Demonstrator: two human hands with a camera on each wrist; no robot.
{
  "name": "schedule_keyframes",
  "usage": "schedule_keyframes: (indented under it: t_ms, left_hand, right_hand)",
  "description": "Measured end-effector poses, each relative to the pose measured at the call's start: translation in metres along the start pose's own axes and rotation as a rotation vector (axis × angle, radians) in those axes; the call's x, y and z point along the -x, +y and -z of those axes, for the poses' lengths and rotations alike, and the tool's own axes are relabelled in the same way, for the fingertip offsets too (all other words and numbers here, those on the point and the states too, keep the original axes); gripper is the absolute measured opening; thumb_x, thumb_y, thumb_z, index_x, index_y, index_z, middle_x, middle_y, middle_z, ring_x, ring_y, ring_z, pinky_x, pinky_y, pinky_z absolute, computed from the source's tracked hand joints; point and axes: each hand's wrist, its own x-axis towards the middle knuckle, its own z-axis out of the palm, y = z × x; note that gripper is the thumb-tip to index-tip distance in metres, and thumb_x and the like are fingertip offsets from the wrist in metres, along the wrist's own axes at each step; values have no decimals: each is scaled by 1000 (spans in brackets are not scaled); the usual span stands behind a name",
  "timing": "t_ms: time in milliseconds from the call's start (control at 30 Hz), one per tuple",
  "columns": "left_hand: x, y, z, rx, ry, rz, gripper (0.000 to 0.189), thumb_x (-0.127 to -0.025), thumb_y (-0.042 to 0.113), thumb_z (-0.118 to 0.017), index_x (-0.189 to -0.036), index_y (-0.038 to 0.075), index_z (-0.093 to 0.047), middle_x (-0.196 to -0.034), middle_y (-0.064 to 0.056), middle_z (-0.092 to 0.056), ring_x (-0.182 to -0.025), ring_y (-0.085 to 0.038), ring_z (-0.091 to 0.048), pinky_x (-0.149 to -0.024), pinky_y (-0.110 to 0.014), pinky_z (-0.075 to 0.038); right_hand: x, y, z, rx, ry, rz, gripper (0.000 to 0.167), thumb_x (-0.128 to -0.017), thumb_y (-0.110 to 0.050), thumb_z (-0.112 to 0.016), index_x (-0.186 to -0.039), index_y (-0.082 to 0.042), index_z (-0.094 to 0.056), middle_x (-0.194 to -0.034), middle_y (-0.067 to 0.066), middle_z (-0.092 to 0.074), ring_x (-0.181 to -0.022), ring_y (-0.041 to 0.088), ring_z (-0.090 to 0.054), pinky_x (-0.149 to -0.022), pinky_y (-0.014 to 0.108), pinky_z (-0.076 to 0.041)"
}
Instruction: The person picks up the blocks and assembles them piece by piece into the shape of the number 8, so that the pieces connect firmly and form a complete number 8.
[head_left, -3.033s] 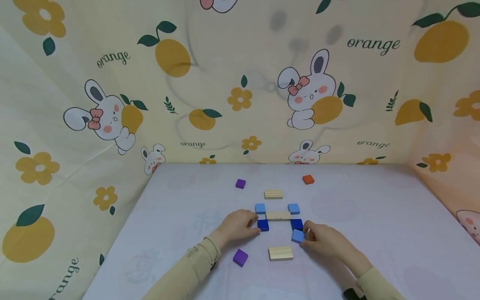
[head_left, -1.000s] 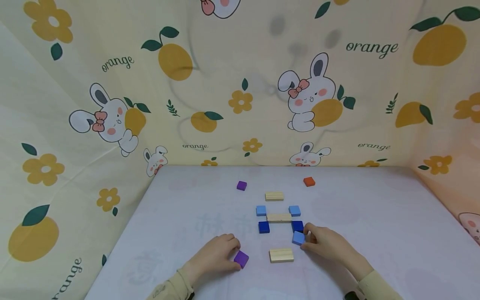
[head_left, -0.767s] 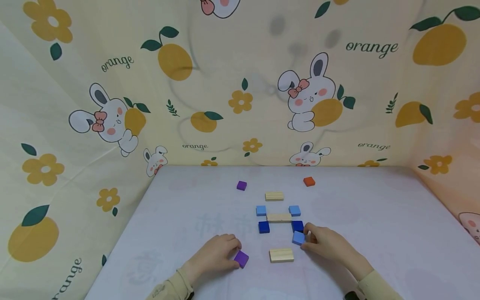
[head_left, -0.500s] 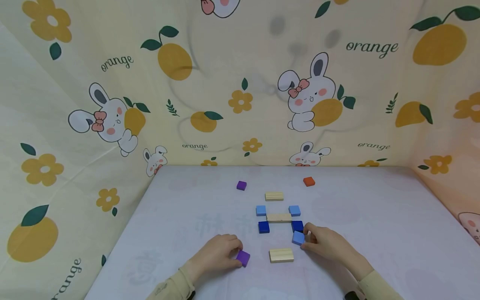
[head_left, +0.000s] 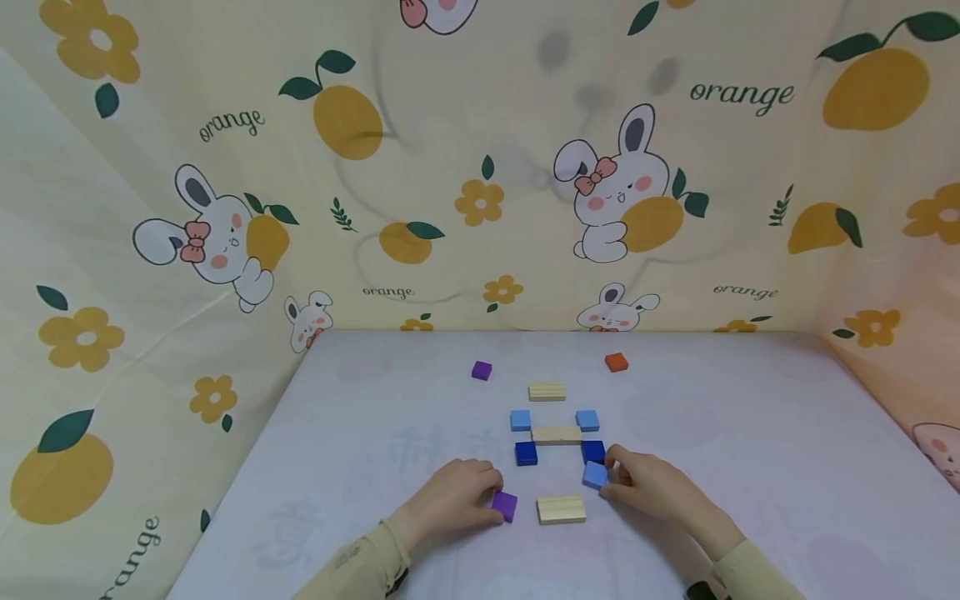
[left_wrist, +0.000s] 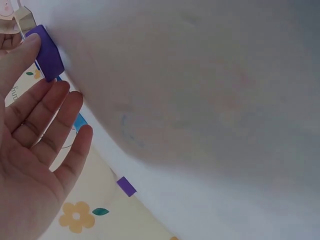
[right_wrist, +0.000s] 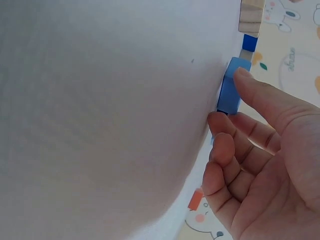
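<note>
In the head view my left hand [head_left: 457,496] pinches a purple block [head_left: 505,506] between thumb and fingers, left of the near natural-wood block [head_left: 561,510]. The left wrist view shows the thumb against one face of that block, fingertips at its opposite side. My right hand [head_left: 660,487] holds a light blue block [head_left: 596,475] between thumb and index finger, close to the near side of a dark blue block [head_left: 593,451]. Another dark blue block [head_left: 527,453] lies on the left. Between the two rows, a long wooden block [head_left: 557,435] lies crosswise.
Two light blue blocks [head_left: 521,420] flank the far side of the long block. Farther back lie a grooved wooden block [head_left: 547,392], a purple block [head_left: 482,370] and an orange block [head_left: 617,362]. A patterned cloth [head_left: 420,167] hangs behind the white table [head_left: 750,417].
My left hand has left the left dark blue block, taken hold of the near purple block and moved it right toward the near wooden block. The right hand stays at the light blue block.
</note>
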Motion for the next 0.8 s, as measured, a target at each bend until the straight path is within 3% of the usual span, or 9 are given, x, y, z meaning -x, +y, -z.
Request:
schedule_keyframes:
  t_ms: [233, 500, 800]
  left_hand:
    - [-9, 3, 0, -27, -9, 28, 30, -78, 47, -69, -93, 21, -63, -75, 14, -52, -67, -1, -42, -66, -17, -39]
    - [-16, 4, -2, -68, 60, 12, 35, -76, 51, -68, -88, 19, -62, -72, 12, -50, -65, -2, -40, -62, -17, -36]
    - [-17, 3, -1, -56, 40, 40, 38, -74, 53, -69, -90, 19, -63, -77, 11, -56, -68, -2, -43, -66, -19, -41]
  right_hand:
    - [0, 0, 0, 5, 8, -3, 29, -79, -27, -72, -102, -16, -56, -68, -5, -53, -61, 10, -45, -54, 23, -37]
    - [0, 1, 0, 1, 9, 3, 29, -80, -28, -72, -102, -17, -56, -68, -5, -52, -60, 10, -45, -53, 22, -36]
    - [1, -1, 1, 2, 7, 6, 29, -80, -28, -72, -101, -17, -56, -67, -6, -52, -60, 10, -45, -53, 22, -36]
